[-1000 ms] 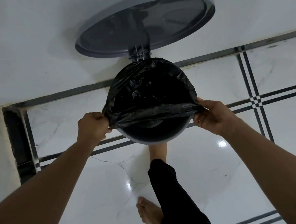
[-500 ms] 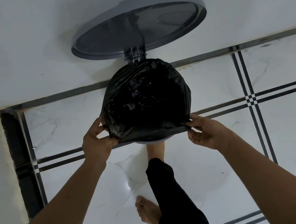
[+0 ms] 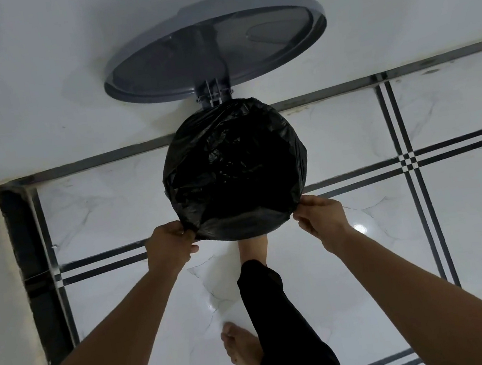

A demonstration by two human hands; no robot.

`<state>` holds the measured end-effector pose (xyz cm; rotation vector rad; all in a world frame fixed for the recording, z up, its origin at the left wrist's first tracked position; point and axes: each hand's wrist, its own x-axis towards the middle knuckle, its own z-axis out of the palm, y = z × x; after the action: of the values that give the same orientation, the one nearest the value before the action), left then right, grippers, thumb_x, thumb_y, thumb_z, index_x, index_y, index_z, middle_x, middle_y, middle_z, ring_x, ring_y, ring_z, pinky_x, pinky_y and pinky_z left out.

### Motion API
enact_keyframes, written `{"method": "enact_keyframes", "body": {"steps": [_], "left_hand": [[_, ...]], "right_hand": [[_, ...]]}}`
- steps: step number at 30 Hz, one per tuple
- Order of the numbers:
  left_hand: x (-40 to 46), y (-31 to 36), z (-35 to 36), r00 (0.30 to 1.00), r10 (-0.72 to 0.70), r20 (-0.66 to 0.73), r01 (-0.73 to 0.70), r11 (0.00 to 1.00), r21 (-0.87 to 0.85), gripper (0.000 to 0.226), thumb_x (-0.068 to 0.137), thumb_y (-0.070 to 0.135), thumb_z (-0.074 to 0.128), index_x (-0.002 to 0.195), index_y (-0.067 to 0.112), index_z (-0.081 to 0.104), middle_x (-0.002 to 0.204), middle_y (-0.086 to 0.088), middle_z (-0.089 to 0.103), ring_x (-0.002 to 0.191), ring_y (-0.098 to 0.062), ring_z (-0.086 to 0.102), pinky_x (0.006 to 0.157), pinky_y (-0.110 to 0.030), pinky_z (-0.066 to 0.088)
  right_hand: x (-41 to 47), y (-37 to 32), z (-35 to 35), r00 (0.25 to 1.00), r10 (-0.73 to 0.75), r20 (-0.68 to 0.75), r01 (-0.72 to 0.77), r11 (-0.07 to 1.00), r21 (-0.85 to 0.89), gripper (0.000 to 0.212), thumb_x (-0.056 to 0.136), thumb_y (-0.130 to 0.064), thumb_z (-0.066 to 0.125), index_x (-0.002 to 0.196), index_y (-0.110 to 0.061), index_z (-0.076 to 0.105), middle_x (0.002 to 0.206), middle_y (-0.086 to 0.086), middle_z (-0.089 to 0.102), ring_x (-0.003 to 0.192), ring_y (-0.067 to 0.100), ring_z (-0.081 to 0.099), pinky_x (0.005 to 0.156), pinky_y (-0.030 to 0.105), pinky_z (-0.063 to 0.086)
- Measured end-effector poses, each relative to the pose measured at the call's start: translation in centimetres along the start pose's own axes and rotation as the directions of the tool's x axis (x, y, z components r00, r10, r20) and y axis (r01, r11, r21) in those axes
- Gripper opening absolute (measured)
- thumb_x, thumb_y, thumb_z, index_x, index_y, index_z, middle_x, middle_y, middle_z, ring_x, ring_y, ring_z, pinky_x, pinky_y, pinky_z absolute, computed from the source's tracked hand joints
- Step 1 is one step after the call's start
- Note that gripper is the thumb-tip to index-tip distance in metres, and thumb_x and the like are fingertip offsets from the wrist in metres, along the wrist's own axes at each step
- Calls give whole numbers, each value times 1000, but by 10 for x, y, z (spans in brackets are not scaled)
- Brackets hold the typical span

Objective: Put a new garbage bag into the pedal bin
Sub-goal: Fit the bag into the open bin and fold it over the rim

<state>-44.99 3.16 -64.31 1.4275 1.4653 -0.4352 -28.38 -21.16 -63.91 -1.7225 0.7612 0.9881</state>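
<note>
From the head camera we look straight down on the pedal bin (image 3: 243,235), which stands on the white marble floor (image 3: 472,210) against the white wall (image 3: 44,71). Its grey round lid (image 3: 213,45) is swung up on the hinge (image 3: 213,92) and leans back near the wall. The black garbage bag (image 3: 234,167) sits in the bin with its edge folded out over the rim all the way round, so we see almost nothing of the bin itself beyond a dark strip at the near edge. Our left hand (image 3: 169,246) pinches the bag's edge at the near left of the rim, fingers curled over the plastic; our right hand (image 3: 322,220) grasps the edge at the near right in the same way. Below the bin one bare foot (image 3: 251,249) reaches under its near edge, where the bag hides the pedal from us; a black trouser leg (image 3: 275,317) covers that shin, and the other bare foot (image 3: 241,349) stands flat on the floor behind it. Dark double lines (image 3: 406,157) cross the tiles to the right, and a dark vertical strip (image 3: 33,276) runs down the left beside a second white wall face
</note>
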Motion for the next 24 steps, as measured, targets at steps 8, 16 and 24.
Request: {"method": "enact_keyframes", "body": {"steps": [8, 16, 24], "left_hand": [[15, 9, -23, 975, -219, 33, 218, 929, -299, 13, 96, -2, 61, 106, 3, 68, 82, -17, 72, 46, -12, 67, 45, -22, 56], [8, 39, -24, 970, -171, 173, 241, 580, -778, 18, 92, 28, 64, 94, 10, 64, 87, -9, 68, 82, -25, 66, 79, -33, 55], [7, 35, -19, 985, -89, -150, -50, 682, -729, 12, 92, -3, 72, 85, 8, 69, 83, -10, 75, 82, -28, 74, 76, -32, 64]], "right_hand": [[6, -3, 8, 1000, 15, -13, -15, 999, 28, 23, 84, 7, 74, 104, -3, 78, 92, 15, 78, 81, 21, 73, 80, 29, 63], [17, -28, -5, 993, 7, 118, -56, 907, 418, 16, 96, -18, 67, 111, -11, 67, 94, 8, 74, 81, 21, 71, 90, 34, 59], [22, -73, -2, 991, -80, 103, 56, 976, 212, 20, 97, -7, 62, 110, -9, 77, 113, 3, 80, 106, 23, 75, 90, 34, 60]]}}
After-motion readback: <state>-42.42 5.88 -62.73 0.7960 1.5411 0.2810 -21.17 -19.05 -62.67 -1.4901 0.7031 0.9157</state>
